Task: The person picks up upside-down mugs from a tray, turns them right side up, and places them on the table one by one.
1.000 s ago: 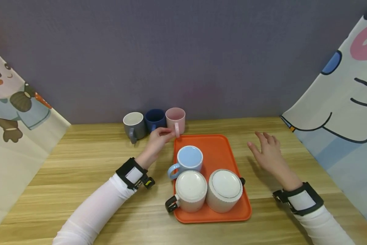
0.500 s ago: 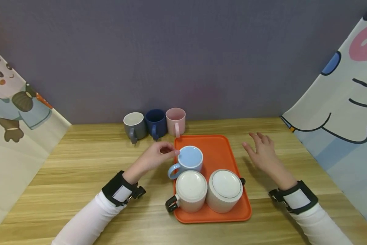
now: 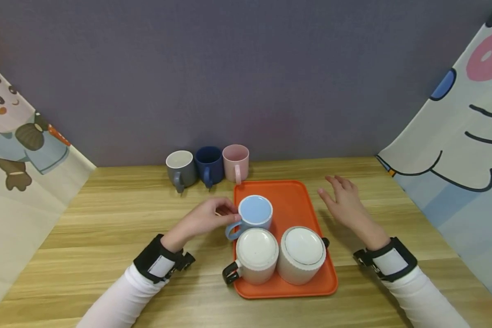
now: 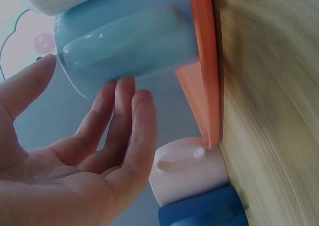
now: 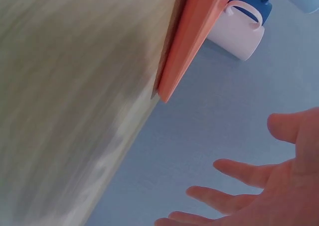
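A light blue mug (image 3: 255, 212) stands on the orange tray (image 3: 291, 191), its blue top ringed in white and its handle over the tray's left edge. My left hand (image 3: 206, 216) is at this mug's left side, thumb and fingers spread apart. In the left wrist view, the fingertips (image 4: 143, 99) reach the mug's side or nearly so; contact cannot be told. My right hand (image 3: 344, 205) hovers right of the tray, fingers extended and holding nothing. Two upside-down whitish mugs with black handles, one at left (image 3: 256, 255) and one at right (image 3: 302, 255), occupy the tray's front.
Behind the tray, against the grey wall (image 3: 246, 77), a grey mug (image 3: 181, 171), a dark blue mug (image 3: 209, 165) and a pink mug (image 3: 235, 162) stand upright in a row. Wooden tabletop (image 3: 106, 218) surrounds the tray. Printed cloths hang at both sides.
My left hand has left the pink mug's handle and come toward me to the light blue mug. My right hand has drifted slightly left toward the tray. The mugs have stayed in place.
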`<state>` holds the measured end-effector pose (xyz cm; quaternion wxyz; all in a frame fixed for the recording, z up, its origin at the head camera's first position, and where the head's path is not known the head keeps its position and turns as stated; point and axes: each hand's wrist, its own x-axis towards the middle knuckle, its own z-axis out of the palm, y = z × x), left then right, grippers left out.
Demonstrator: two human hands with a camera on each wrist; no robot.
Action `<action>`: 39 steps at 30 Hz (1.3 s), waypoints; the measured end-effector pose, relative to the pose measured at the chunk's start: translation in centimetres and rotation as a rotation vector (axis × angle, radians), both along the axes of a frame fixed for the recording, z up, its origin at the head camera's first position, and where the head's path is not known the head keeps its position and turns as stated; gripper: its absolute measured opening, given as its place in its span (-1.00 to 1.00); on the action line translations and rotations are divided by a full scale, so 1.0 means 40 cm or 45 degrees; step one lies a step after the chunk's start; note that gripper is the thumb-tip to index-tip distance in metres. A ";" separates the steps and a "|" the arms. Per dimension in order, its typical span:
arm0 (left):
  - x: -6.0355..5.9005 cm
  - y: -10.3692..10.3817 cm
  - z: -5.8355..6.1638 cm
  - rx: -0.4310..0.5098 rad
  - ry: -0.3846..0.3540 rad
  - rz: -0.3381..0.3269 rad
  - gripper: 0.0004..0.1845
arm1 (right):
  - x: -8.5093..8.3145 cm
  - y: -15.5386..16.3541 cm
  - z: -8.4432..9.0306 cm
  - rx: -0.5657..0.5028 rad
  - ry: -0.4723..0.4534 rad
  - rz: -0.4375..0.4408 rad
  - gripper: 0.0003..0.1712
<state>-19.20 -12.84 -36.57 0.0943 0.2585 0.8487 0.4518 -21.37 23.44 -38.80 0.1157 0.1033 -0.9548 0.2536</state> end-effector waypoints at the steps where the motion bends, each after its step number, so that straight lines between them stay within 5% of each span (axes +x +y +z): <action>1: 0.001 0.000 -0.001 -0.004 0.001 -0.003 -0.78 | -0.001 -0.003 0.000 0.000 0.005 0.003 -0.36; 17: 0.022 0.008 -0.014 -0.060 -0.078 0.024 -0.77 | -0.019 -0.056 0.007 0.005 0.081 0.052 -0.42; 39: 0.047 0.040 -0.014 -0.152 0.076 0.063 -0.84 | -0.038 -0.097 0.017 -0.014 -0.002 0.067 -0.37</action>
